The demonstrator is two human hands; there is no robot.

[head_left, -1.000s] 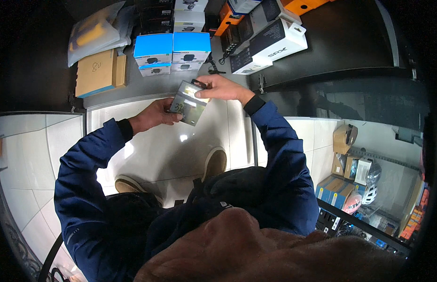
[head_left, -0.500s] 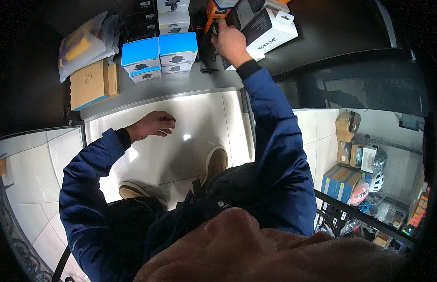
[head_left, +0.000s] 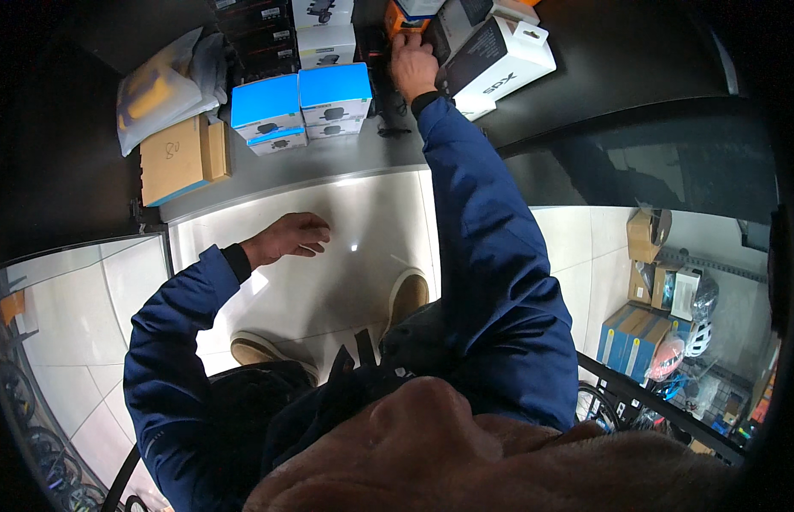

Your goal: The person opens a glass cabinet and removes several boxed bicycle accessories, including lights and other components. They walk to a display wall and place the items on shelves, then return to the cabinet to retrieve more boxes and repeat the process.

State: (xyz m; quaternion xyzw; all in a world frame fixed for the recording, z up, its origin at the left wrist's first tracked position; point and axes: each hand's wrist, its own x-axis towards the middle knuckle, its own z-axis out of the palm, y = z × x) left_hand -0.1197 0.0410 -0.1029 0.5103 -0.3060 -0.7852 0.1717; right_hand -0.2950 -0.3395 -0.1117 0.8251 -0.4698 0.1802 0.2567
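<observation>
My right hand (head_left: 414, 68) reaches into the dark shelf at the top. Its fingers stretch toward the lower end of an orange box (head_left: 407, 20) and seem to touch it; the thumb side is partly hidden. Right beside that hand lies a white and black carton (head_left: 502, 64) on its side. My left hand (head_left: 288, 238) hangs over the floor in front of the shelf, fingers loosely bent and apart, holding nothing. Two blue-topped boxes (head_left: 333, 82) sit stacked on other boxes left of my right hand.
Brown cardboard boxes (head_left: 175, 160) and plastic-bagged goods (head_left: 162, 90) lie at the shelf's left. A thin black cable (head_left: 394, 131) rests near its front edge. Glass doors (head_left: 619, 162) flank the shelf. Cartons and helmets (head_left: 668, 357) stand at the far right.
My right hand has shifted slightly, its fingers now turned more toward the orange box. My left hand keeps its loose pose. The whole view has moved a little.
</observation>
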